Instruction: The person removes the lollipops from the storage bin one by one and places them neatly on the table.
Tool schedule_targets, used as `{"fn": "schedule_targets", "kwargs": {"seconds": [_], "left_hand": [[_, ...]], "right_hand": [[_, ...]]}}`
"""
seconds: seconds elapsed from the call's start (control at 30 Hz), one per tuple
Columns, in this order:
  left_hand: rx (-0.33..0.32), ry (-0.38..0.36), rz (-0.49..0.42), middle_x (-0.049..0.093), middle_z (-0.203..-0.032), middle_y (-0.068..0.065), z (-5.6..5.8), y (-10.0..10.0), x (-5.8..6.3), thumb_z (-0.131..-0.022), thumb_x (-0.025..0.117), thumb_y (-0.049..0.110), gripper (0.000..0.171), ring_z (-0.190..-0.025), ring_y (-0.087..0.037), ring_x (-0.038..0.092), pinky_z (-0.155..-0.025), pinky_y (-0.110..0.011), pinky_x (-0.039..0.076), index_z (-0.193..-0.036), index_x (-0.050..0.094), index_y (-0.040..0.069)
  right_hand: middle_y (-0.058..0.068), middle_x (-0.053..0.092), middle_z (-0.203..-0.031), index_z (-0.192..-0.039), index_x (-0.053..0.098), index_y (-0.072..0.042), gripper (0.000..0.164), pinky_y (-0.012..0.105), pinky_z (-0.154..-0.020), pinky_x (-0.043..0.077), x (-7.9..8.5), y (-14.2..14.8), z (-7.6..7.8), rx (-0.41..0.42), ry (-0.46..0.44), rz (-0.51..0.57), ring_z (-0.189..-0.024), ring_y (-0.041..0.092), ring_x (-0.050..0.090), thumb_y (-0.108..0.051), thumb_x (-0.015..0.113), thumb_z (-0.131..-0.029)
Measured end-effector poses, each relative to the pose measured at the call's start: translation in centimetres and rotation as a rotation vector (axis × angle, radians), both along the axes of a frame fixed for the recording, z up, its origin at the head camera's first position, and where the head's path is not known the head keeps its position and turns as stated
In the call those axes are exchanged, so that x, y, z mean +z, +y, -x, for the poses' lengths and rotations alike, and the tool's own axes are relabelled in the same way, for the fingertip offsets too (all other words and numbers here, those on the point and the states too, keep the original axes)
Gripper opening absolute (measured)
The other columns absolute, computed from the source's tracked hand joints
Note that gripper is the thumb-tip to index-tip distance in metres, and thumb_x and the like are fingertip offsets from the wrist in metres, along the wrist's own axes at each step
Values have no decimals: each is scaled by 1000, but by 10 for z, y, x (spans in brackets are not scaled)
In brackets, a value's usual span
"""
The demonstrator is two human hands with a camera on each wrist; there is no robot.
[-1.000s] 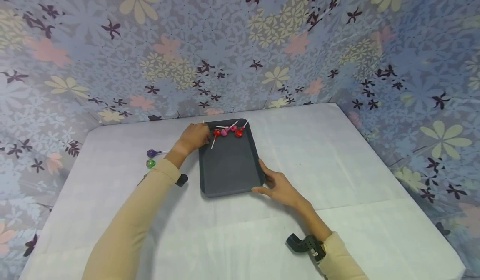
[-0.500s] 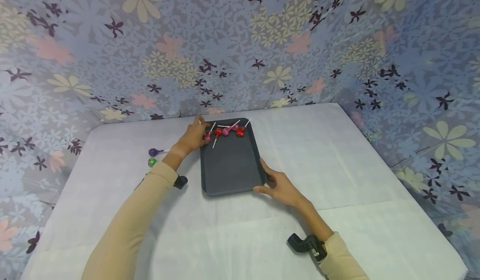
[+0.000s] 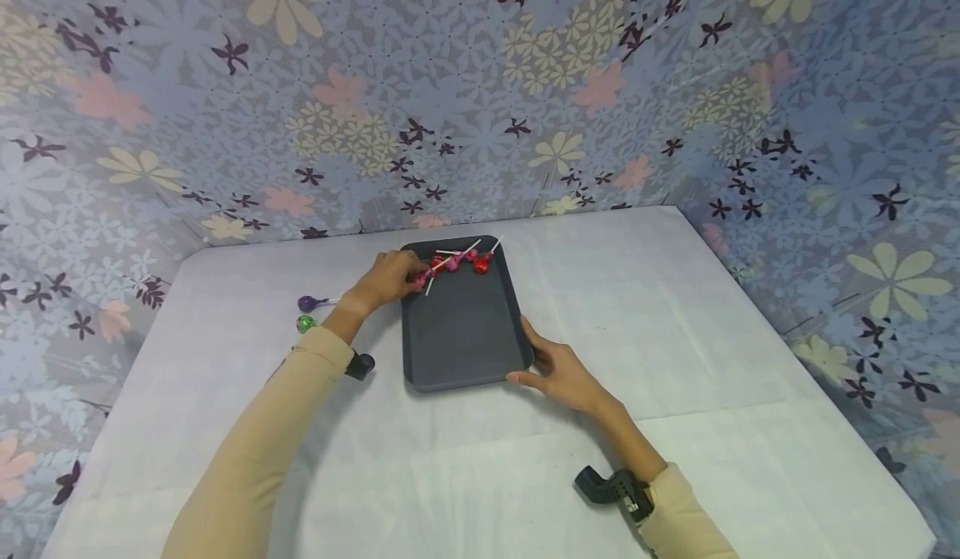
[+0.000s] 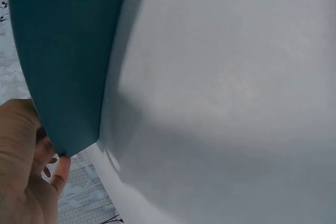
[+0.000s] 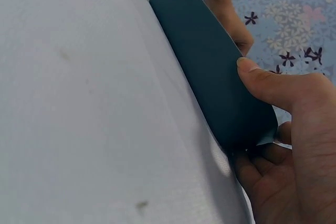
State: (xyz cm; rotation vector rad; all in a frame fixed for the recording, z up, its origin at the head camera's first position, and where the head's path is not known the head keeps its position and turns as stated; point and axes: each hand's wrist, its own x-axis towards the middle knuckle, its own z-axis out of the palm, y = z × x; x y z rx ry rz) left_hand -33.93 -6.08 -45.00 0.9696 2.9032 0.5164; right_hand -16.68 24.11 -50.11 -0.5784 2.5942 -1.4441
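Note:
A dark grey tray (image 3: 467, 338) lies on the white-covered table, with several red and pink lollipops at its far end. My left hand (image 3: 392, 277) reaches over its far left corner and pinches a pink lollipop (image 3: 422, 279), whose white stick points right. In the left wrist view, the tray's outer wall (image 4: 63, 72) hides the lollipop, and the left hand (image 4: 26, 166) shows at the corner. My right hand (image 3: 555, 371) grips the near right corner. In the right wrist view, the right hand's thumb (image 5: 273, 83) lies on the tray wall (image 5: 210, 66), fingers curled at the corner.
Left of the tray, a purple lollipop (image 3: 307, 303) and a green lollipop (image 3: 305, 323) lie on the table (image 3: 675, 334), partly behind the left forearm. A flower-patterned cloth (image 3: 480, 109) hangs behind the table and along its right side.
The left hand has brought a pink lollipop over the tray's far left corner and lowered it among the others, its stick turning rightward. The right hand stays on the tray.

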Motion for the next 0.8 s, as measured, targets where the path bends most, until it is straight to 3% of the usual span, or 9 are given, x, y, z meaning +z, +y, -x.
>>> {"fn": "schedule_targets", "kwargs": {"seconds": [0.2, 0.3, 0.47, 0.63, 0.8], "left_hand": [[-30, 1, -85, 65, -118, -15, -1, -5, -1, -86, 74, 13, 37, -113, -36, 59, -99, -58, 37, -121, 68, 1], [-64, -8, -140, 66, -115, -17, -2, -7, 2, -85, 74, 9, 35, -110, -35, 61, -102, -53, 42, -118, 69, -2], [-108, 22, -191, 65, -109, -20, -8, -14, 5, -87, 71, 3, 30, -105, -34, 61, -95, -46, 49, -115, 69, -6], [-100, 54, -206, 61, -109, -20, -20, -25, 8, -90, 68, 2, 30, -102, -33, 59, -90, -46, 49, -119, 67, -5], [-75, 59, -231, 59, -110, -20, -43, -40, 16, -92, 64, 1, 31, -97, -31, 59, -82, -43, 50, -122, 65, -5]], "right_hand": [[20, 28, -156, -156, 15, -8, 94, 39, -100, 49, 0, 0, -1, 2, 10, -7, -131, 35, 49, -32, 75, -86], [20, 29, -155, -156, 15, -9, 95, 39, -100, 49, 0, 0, 0, 2, 13, -11, -130, 35, 49, -32, 75, -86], [20, 30, -155, -156, 15, -9, 95, 39, -100, 49, -1, -1, 1, -1, 11, -11, -130, 34, 49, -34, 75, -86], [19, 32, -154, -156, 15, -10, 95, 38, -101, 48, -1, -1, 2, 0, -5, -1, -130, 33, 50, -34, 74, -86], [21, 32, -154, -156, 13, -8, 95, 39, -100, 49, -2, -1, 2, 10, 7, -15, -129, 35, 51, -34, 74, -87]]}}
